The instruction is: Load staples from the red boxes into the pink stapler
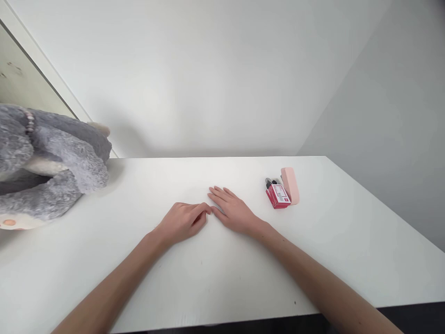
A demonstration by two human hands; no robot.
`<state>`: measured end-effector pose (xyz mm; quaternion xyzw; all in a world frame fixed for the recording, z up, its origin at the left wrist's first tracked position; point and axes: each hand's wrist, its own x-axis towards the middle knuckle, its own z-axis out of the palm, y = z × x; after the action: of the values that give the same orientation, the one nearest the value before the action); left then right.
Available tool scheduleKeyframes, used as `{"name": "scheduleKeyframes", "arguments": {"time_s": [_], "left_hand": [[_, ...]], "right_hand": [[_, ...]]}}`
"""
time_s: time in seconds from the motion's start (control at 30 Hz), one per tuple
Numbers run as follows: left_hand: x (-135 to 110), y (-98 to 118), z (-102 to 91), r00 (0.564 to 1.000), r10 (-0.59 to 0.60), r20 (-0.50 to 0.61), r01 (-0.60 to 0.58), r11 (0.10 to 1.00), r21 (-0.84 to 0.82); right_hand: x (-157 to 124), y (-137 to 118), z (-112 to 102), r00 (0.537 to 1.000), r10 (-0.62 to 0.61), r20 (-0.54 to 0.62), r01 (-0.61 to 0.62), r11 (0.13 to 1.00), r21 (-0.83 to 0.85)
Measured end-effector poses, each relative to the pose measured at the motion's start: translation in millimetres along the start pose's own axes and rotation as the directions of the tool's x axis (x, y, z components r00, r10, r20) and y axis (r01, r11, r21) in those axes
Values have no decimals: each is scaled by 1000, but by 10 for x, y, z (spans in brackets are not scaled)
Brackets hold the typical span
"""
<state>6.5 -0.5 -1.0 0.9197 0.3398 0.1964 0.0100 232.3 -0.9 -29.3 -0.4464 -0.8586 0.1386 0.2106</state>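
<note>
Both my hands rest on the white table (340,241) near its middle. My left hand (184,221) lies palm down with its fingers loosely curled, holding nothing. My right hand (232,212) lies flat, fingers stretched out toward the far left, its thumb touching the left hand's fingertips. A small red box (278,195) with a white label sits to the right of my right hand, apart from it. A pink oblong case (290,185) lies against the box's right side. Some small dark metal items (270,182) sit just behind the box.
A large grey plush toy (45,162) lies on the table's far left corner, partly past the frame edge. White walls stand behind the table and along its right side. The table's front edge runs along the bottom of the view.
</note>
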Motion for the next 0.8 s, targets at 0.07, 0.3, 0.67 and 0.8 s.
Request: {"name": "scheduleKeyframes", "arguments": {"time_s": [0.07, 0.3, 0.67, 0.8], "left_hand": [[1, -2, 2, 1000, -1, -4, 1, 1000, -3], [0, -5, -4, 1000, 4, -7, -4, 1000, -15], [-23, -14, -2, 1000, 5, -18, -5, 1000, -16], [-38, -22, -1, 1000, 4, -20, -4, 1000, -19]], "right_hand": [[3, 4, 3, 1000, 2, 4, -2, 1000, -1], [9, -20, -14, 1000, 3, 8, -3, 1000, -7], [4, -51, -14, 1000, 3, -1, -3, 1000, 5], [6, -54, -2, 1000, 2, 1, -2, 1000, -7]]}}
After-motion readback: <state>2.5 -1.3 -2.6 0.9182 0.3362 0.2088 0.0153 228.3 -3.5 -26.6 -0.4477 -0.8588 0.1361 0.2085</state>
